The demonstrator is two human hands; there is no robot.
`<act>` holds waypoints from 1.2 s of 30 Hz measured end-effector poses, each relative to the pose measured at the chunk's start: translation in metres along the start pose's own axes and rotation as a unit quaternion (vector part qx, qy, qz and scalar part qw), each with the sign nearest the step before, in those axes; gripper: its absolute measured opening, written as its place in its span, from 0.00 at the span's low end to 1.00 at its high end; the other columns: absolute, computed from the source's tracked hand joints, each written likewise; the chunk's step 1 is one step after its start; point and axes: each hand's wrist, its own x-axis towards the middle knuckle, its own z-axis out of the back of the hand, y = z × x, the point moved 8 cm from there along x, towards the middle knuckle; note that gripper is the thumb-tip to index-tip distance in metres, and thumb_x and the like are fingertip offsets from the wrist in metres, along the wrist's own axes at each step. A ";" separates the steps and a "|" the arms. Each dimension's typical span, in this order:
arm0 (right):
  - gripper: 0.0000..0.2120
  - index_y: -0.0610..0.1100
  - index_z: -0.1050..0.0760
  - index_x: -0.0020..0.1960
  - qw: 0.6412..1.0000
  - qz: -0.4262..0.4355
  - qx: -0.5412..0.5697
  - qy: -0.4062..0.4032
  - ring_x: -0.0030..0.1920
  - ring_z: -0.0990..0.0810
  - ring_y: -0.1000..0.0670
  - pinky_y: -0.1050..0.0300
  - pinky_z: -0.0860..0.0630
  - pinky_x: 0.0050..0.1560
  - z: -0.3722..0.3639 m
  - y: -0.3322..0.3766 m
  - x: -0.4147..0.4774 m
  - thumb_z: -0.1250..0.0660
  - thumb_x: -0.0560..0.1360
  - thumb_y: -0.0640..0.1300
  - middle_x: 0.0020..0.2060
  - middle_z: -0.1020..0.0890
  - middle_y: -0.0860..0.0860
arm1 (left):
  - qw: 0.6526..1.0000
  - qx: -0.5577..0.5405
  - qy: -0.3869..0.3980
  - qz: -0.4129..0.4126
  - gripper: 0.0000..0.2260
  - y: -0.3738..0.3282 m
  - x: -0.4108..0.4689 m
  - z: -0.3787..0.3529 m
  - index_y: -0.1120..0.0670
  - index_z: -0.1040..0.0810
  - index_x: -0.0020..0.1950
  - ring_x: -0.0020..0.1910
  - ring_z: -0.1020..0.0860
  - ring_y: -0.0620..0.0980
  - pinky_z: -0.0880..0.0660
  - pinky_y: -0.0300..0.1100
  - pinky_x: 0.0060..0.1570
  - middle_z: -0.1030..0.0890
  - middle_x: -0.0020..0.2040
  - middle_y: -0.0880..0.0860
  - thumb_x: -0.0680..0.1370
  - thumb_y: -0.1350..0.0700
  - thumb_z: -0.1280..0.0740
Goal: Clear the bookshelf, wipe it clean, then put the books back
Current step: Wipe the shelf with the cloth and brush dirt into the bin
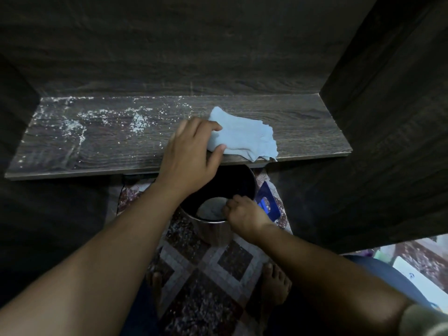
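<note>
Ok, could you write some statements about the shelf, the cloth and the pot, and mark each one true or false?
1. The left hand holds the cloth on the shelf. True.
2. Books stand on the shelf. False: no books are on it.
3. White dust lies on the left part of the shelf. True.
4. The right hand rests on the shelf. False: it grips the rim of the pot, below the front edge of the shelf.
</note>
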 end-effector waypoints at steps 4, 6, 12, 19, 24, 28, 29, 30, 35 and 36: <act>0.06 0.44 0.21 0.34 0.996 -0.014 0.001 -0.091 0.32 0.23 0.47 0.60 0.28 0.31 0.048 0.004 -0.015 0.29 0.57 0.41 0.30 0.22 0.49 | 0.999 -0.001 -0.029 0.023 0.14 0.002 -0.005 0.026 0.55 0.25 0.60 0.56 0.30 0.53 0.30 0.50 0.53 0.25 0.55 0.52 0.77 0.51 0.35; 0.13 0.43 0.21 0.35 0.994 -0.034 0.031 -0.096 0.31 0.23 0.46 0.61 0.29 0.30 0.064 0.005 -0.026 0.23 0.51 0.39 0.29 0.22 0.48 | 0.999 0.006 -0.032 0.028 0.13 -0.001 -0.005 0.038 0.55 0.25 0.60 0.56 0.30 0.53 0.29 0.50 0.53 0.25 0.55 0.52 0.77 0.52 0.34; 0.17 0.41 0.24 0.35 0.982 -0.077 0.119 -0.124 0.31 0.24 0.44 0.58 0.29 0.28 0.089 -0.003 -0.041 0.21 0.50 0.36 0.30 0.24 0.46 | 0.998 0.039 0.031 0.027 0.13 -0.008 0.005 0.055 0.52 0.25 0.58 0.57 0.30 0.53 0.28 0.52 0.56 0.25 0.55 0.51 0.76 0.51 0.32; 0.11 0.38 0.26 0.55 0.986 -0.078 0.149 -0.017 0.55 0.27 0.41 0.52 0.31 0.46 0.067 -0.010 -0.034 0.38 0.73 0.33 0.52 0.23 0.41 | 0.984 0.076 0.163 -0.011 0.14 -0.014 0.043 0.014 0.50 0.25 0.61 0.64 0.29 0.52 0.32 0.44 0.61 0.24 0.62 0.50 0.76 0.52 0.32; 0.12 0.38 0.24 0.54 0.977 -0.076 0.194 0.042 0.55 0.24 0.41 0.50 0.25 0.49 0.041 -0.019 -0.021 0.36 0.71 0.33 0.53 0.22 0.41 | 0.942 0.111 0.312 -0.050 0.29 -0.008 0.058 -0.042 0.45 0.38 0.76 0.77 0.46 0.49 0.44 0.50 0.74 0.41 0.78 0.48 0.77 0.46 0.32; 0.13 0.39 0.23 0.54 0.971 -0.088 0.220 0.035 0.54 0.22 0.41 0.53 0.26 0.50 0.038 -0.033 -0.013 0.35 0.71 0.33 0.54 0.22 0.41 | 0.931 0.145 0.329 -0.060 0.28 0.006 0.057 -0.063 0.40 0.41 0.76 0.77 0.45 0.49 0.47 0.49 0.74 0.41 0.78 0.47 0.78 0.39 0.37; 0.12 0.40 0.23 0.54 0.970 -0.090 0.226 0.033 0.54 0.22 0.41 0.54 0.26 0.49 0.037 -0.037 -0.011 0.35 0.70 0.33 0.54 0.22 0.41 | 0.936 0.150 0.313 -0.063 0.27 0.008 0.058 -0.065 0.40 0.40 0.75 0.75 0.41 0.51 0.45 0.48 0.72 0.37 0.76 0.47 0.78 0.39 0.38; 0.12 0.40 0.23 0.53 0.969 -0.091 0.229 0.026 0.54 0.22 0.41 0.55 0.28 0.47 0.038 -0.038 -0.011 0.35 0.70 0.33 0.53 0.22 0.41 | 0.941 0.157 0.292 -0.073 0.26 0.008 0.059 -0.065 0.41 0.38 0.75 0.72 0.37 0.52 0.42 0.48 0.70 0.33 0.73 0.48 0.78 0.38 0.40; 0.11 0.38 0.24 0.54 0.972 -0.084 0.218 0.007 0.54 0.22 0.40 0.56 0.30 0.45 0.045 -0.039 -0.008 0.36 0.73 0.34 0.53 0.22 0.40 | 0.957 0.176 0.218 -0.073 0.21 -0.003 0.061 -0.063 0.46 0.36 0.73 0.60 0.29 0.56 0.33 0.48 0.57 0.28 0.58 0.55 0.80 0.43 0.42; 0.11 0.38 0.24 0.54 0.973 -0.083 0.213 -0.002 0.54 0.22 0.40 0.55 0.28 0.46 0.047 -0.039 -0.007 0.37 0.73 0.34 0.53 0.22 0.40 | 0.963 0.168 0.204 -0.054 0.21 -0.003 0.063 -0.059 0.47 0.36 0.73 0.59 0.28 0.56 0.31 0.49 0.56 0.28 0.57 0.55 0.80 0.43 0.42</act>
